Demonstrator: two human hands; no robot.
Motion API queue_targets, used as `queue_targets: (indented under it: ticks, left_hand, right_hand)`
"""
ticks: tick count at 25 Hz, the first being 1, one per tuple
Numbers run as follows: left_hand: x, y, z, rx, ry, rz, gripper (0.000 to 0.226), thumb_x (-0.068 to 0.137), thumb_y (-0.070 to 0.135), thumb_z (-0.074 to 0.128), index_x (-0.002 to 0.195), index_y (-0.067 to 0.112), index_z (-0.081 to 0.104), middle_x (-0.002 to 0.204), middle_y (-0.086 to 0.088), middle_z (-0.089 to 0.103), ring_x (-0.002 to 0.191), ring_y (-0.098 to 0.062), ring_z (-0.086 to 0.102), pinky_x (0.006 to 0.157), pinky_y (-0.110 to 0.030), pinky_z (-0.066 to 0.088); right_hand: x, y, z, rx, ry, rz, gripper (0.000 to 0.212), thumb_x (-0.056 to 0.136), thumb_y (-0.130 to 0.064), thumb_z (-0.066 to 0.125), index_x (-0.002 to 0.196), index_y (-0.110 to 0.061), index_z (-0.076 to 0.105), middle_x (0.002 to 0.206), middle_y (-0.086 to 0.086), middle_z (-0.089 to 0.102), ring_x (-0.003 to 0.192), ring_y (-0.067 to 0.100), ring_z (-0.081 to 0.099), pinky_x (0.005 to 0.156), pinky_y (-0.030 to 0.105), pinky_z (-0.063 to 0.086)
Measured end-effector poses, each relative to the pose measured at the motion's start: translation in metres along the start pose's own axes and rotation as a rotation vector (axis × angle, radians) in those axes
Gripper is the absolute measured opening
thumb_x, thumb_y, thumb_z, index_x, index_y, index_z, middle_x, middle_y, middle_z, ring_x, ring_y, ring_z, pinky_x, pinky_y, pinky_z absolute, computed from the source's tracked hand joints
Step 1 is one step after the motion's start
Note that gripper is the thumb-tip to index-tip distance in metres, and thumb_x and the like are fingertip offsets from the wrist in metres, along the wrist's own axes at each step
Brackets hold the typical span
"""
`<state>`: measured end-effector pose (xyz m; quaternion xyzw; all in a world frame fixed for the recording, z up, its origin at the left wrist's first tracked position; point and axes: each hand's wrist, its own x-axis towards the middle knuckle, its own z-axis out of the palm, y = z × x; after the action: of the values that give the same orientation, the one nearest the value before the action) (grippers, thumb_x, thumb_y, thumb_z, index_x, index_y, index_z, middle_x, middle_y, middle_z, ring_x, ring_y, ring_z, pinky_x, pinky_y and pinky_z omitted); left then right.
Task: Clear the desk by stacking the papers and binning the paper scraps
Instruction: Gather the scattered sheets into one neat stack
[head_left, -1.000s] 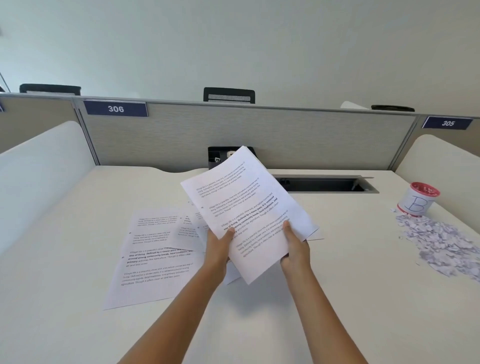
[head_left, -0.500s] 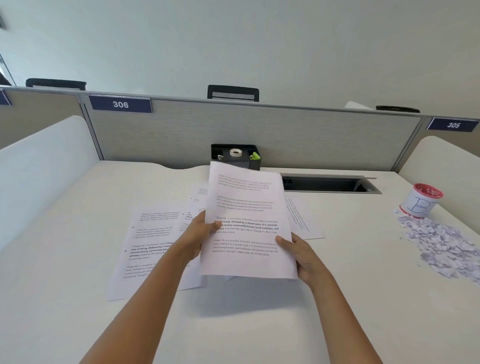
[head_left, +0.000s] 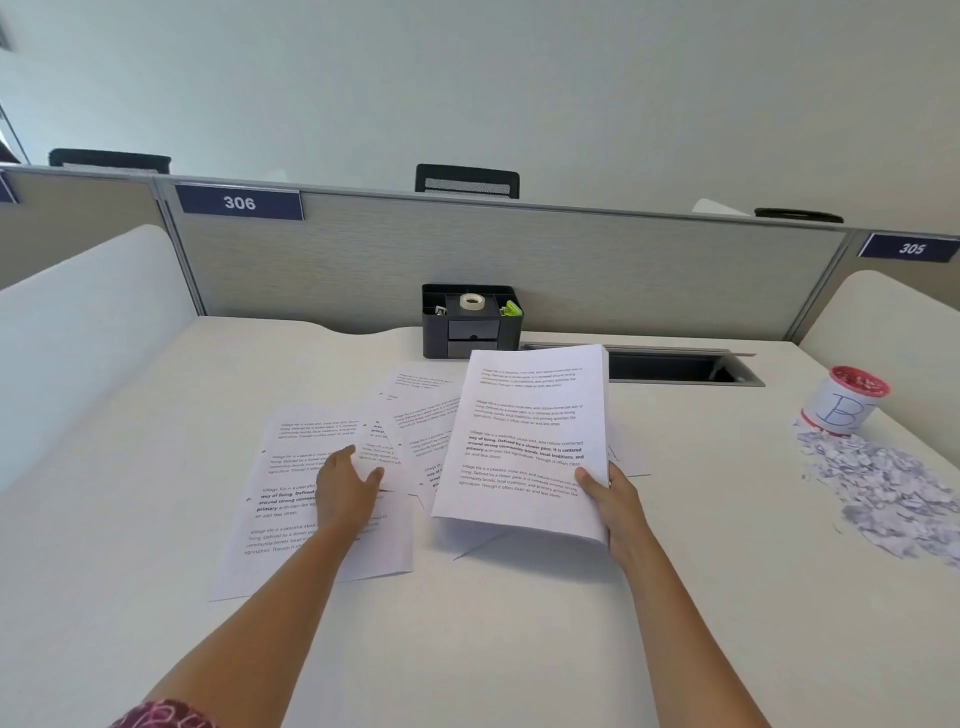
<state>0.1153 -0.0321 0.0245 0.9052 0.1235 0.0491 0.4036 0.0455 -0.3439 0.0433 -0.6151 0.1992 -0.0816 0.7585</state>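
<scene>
- Head cam: my right hand holds a stack of papers by its lower right corner. Thumb is on the top page, the other fingers are hidden behind, so it's pinching the stack.
- Stack is up off the table, tilted w/ the printed side facing me & the top edge toward the partition.
- Left hand is palm down over the loose sheets at centre-left. Fingers are relaxed & spread, thumb out to the side, gripping nothing. Can't tell if it touches the paper or is just above it.
- Loose sheets lie flat on the table: one big page nearest me at left, several more overlapping at angles btw that page & the held stack, some running under the stack.
- Paper scraps sit in a heap at the far right of the table, well apart from both hands.
- White cup w/ a red rim & a drawn "B" stands upright at the heap's far edge.
- Black organiser stands at the back against the partition, w/ a tape roll in its top & sth green in its right compartment.
- Open cable slot is in the table, right of the organiser.
- Partition tags read 306 & 305.
- Patterned sleeve shows bottom left on my left arm.
</scene>
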Motion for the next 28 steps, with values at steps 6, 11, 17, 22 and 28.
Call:
queue_targets:
  ticks: [6,11,17,22,28]
  left_hand:
    - [0.002,-0.001,0.009,0.184,-0.058,-0.006,0.082,0.089,0.044,0.057,0.147,0.001,0.019,0.155,-0.014,0.021,0.145,-0.026,0.015,0.117,-0.039,0.015]
    - [0.000,0.004,0.015,0.252,-0.023,0.006,0.077,0.092,0.040,0.054,0.147,0.001,0.018,0.152,-0.015,0.026,0.142,-0.028,0.020,0.116,-0.039,0.019]
    - [-0.002,0.014,0.016,0.170,0.040,0.020,0.059,0.094,0.017,0.053,0.146,0.009,0.026,0.139,-0.014,0.045,0.131,-0.030,0.037,0.102,-0.044,0.035]
    - [-0.002,0.020,0.003,-0.422,0.286,-0.242,0.057,0.088,-0.010,0.038,0.139,0.015,0.044,0.130,-0.013,0.056,0.111,-0.032,0.056,0.091,-0.039,0.047]
    - [-0.021,0.018,-0.016,-0.536,0.617,-0.446,0.074,0.081,-0.016,0.040,0.140,0.028,0.042,0.141,0.002,0.046,0.126,-0.025,0.045,0.103,-0.039,0.039]
  right_hand:
    - [0.017,0.004,0.003,0.006,0.055,-0.004,0.027,0.089,-0.005,0.061,0.115,-0.013,0.059,0.109,0.008,0.066,0.098,0.026,0.063,0.088,0.037,0.050]
    - [0.028,0.010,0.004,-0.001,0.069,0.006,0.025,0.089,-0.007,0.063,0.113,-0.013,0.060,0.110,0.009,0.066,0.095,0.025,0.063,0.081,0.032,0.052]
    - [0.026,0.010,0.003,-0.007,0.050,0.006,0.027,0.089,-0.007,0.062,0.115,-0.012,0.060,0.100,0.002,0.068,0.085,0.014,0.065,0.066,0.018,0.055]
    - [0.023,0.009,0.000,-0.006,0.052,0.005,0.025,0.089,-0.006,0.061,0.113,-0.014,0.060,0.102,0.004,0.067,0.087,0.018,0.065,0.064,0.015,0.055]
    - [0.024,0.011,-0.001,-0.002,0.058,0.010,0.026,0.090,-0.006,0.061,0.115,-0.014,0.058,0.109,0.007,0.065,0.098,0.025,0.062,0.079,0.029,0.051]
